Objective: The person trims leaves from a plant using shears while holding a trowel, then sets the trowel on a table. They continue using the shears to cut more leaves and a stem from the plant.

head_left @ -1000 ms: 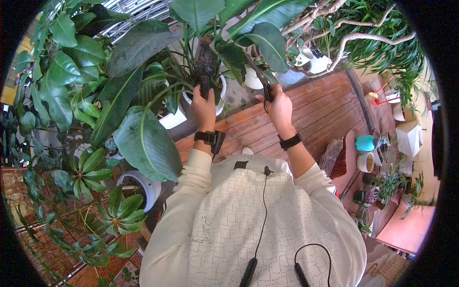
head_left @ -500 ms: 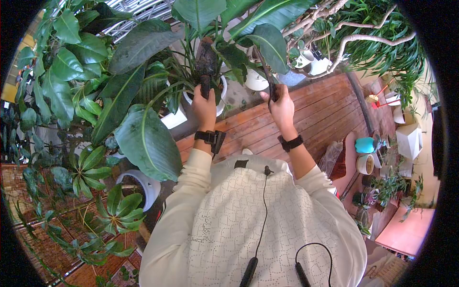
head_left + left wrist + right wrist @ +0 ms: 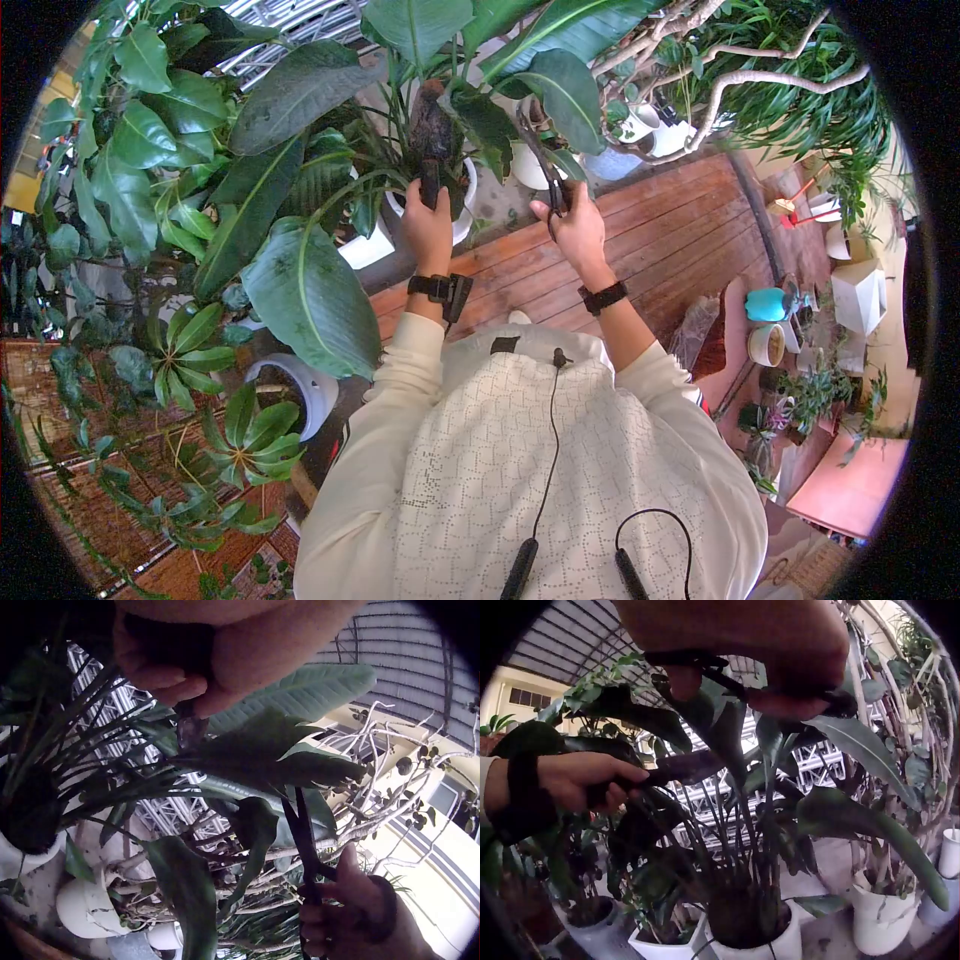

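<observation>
My left hand [image 3: 428,235] grips the black handle of a hand trowel [image 3: 430,125], its soil-stained blade pointing away from me among the stems of a large potted plant. In my right hand [image 3: 582,232] I hold black scissors [image 3: 304,836]; their blades stand apart in the left wrist view. The blade tips are right at the edge of a dark, ragged-edged leaf [image 3: 262,754]. That plant's white pot [image 3: 467,200] stands just beyond my left hand. In the right wrist view, the left hand [image 3: 585,780] and trowel show beside the leaves.
Broad leaves [image 3: 310,295] crowd my left side. White pots [image 3: 885,919] stand around the plant. Bare twisting branches [image 3: 735,80] reach in from the upper right. A wooden plank platform [image 3: 650,230] lies below my hands, with a teal container [image 3: 766,304] further right.
The right hand shifted slightly right, then back left, and the scissors, whose blades looked together half a second ago, are now spread. My left hand and the trowel have stayed almost still.
</observation>
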`<state>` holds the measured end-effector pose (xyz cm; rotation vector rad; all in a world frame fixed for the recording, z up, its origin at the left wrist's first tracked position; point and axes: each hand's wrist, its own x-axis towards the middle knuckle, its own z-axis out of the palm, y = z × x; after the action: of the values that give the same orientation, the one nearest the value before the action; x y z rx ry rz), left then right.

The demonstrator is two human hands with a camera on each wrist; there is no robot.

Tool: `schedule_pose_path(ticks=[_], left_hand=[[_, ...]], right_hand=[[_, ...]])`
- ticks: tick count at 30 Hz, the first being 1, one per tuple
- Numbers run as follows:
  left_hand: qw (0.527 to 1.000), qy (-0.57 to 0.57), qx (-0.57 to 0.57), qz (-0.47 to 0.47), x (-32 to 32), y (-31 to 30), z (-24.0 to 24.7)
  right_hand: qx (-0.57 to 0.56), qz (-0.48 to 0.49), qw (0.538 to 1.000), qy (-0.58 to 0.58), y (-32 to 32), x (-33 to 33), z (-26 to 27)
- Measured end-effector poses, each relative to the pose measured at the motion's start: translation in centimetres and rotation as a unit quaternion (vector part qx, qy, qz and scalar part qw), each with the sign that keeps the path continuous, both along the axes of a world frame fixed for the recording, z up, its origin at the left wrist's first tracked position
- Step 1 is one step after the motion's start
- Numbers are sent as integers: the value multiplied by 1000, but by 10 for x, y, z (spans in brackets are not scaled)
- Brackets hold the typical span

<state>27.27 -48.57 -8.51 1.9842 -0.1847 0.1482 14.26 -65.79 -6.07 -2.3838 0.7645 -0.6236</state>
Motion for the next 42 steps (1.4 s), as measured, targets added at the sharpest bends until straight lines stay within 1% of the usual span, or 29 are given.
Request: schedule_pose_path(ticks=[2,4,5,7,8,10,11,13,16,20,22,26,32,34,37,40,42], left_hand=[[1000,1,4,2,0,0,-1],[996,-86,-4,11,-1,-2,-4],[996,-87,-4,11,0,-2,-5],[997,-73,-5,9,0,-1,-4],[997,-74,-5,9,0,0,-3],[1000,3,-25,-3,0,1,2],[1000,3,-25,-2,0,1,1],[1000,-3,-10,5,1,1,0],[1000,7,-12,-5,1,1,0],[1000,0,-26,-4,2,1,-3],[1000,4,-23,-8,1,2,-3],[999,-3,-32,-7,0,3,-6],[1000,10,21,14,-3,4,-6],[999,-16,35,13,-4,4,-6],[998,-45,42,12,-4,3,-6],[1000,-15,12,7,-5,2,-6],[1000,-10,16,8,-5,3,-5]], right_hand=[[2,7,1000,1,-1,2,-1],[-16,16,1000,1,-1,5,0],[-16,15,1000,0,0,6,2],[-28,5,999,37,0,9,7],[-28,5,999,37,-1,10,7],[-42,-3,999,34,-3,11,7],[-42,-3,999,34,-5,12,6],[-92,-14,996,18,-7,12,3],[-92,1,996,-6,-9,11,7],[-94,-2,996,4,-10,10,10],[-92,-10,995,30,-9,11,13],[-90,-5,996,30,-10,12,15],[-63,-4,997,37,-10,14,16],[-84,2,996,10,-12,14,14],[-62,1,998,22,-13,14,16],[-57,10,998,-7,-17,14,9],[-45,9,999,-28,-17,12,6]])
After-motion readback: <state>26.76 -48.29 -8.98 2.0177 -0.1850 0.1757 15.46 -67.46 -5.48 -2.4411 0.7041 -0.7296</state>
